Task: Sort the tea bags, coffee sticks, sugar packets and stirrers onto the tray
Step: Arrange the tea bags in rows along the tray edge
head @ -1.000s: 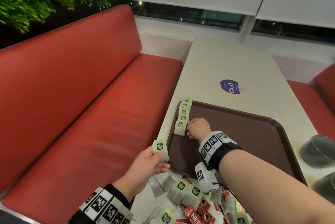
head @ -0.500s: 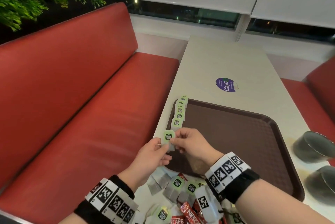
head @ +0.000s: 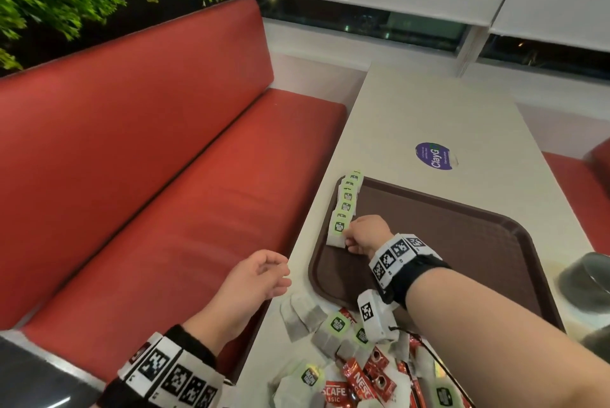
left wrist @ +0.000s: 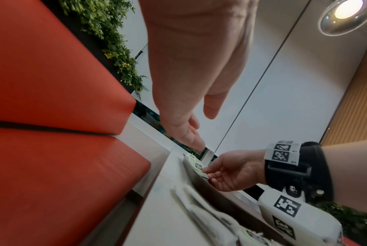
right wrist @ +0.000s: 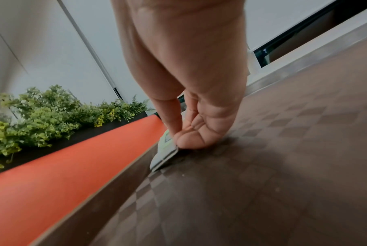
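Moved since half a second ago: tea bag (head: 337,233), passed from left hand (head: 260,275) (now relaxed, empty) to right hand (head: 364,233), which pinches it at tray (head: 462,242) left edge, ending the row. Light, limp, tearable; pinch flat by its edge.

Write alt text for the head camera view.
A right hand sets a green-tagged tea bag at the near end of a row of tea bags along the left edge of a brown tray. The left hand hovers empty near a heap of tea bags and red coffee sticks.
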The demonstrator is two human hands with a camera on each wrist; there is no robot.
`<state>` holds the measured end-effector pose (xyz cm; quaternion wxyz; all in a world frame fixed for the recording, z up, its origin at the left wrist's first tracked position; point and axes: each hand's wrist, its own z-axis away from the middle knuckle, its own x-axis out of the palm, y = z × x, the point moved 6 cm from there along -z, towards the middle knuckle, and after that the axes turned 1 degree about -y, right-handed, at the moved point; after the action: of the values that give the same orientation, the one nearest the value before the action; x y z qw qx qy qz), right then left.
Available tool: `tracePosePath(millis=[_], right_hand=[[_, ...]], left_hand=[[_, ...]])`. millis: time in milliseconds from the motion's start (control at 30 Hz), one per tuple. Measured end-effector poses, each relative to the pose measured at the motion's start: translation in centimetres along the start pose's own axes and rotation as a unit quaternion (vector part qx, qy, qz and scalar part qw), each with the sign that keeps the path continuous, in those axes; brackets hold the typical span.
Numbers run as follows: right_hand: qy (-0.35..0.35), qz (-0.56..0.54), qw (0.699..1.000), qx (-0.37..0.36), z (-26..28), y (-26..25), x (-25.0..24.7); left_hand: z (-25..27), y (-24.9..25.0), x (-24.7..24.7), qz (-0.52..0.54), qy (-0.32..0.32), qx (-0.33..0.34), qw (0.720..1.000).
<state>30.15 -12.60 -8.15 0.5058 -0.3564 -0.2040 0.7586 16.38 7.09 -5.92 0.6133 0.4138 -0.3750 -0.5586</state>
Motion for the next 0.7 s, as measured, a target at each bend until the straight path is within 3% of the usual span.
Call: tracePosePath(millis=[200,333,500,600,700], right_hand=[[0.043,0.050,0.997,-0.039,0.6,-0.3,-0.2],[0.082,0.070,0.990,-0.092,2.3,-0.2,-1.9],[0.078,0.039,0.984,-0.154,6.6,1.3,-3.5],[0.078,0.118,0.967,-0.214,10.7,2.7,-3.6],[0.039,0.280,0.935,-0.213,13.2,5.1,-2.5]], left_hand=[[1.0,-1.2,-0.7,0.000,-0.006,-0.018,1.000],[1.8,-1.4,-0.2,-0.067,-0.032,-0.008,0.997],[2.6,-1.3,1.0,-0.151,-0.075,0.000,0.986],[2.8,-1.2,2.1,-0.257,-0.096,0.019,0.962],[3.1,-1.1,4.3,-0.352,-0.134,0.055,0.925]])
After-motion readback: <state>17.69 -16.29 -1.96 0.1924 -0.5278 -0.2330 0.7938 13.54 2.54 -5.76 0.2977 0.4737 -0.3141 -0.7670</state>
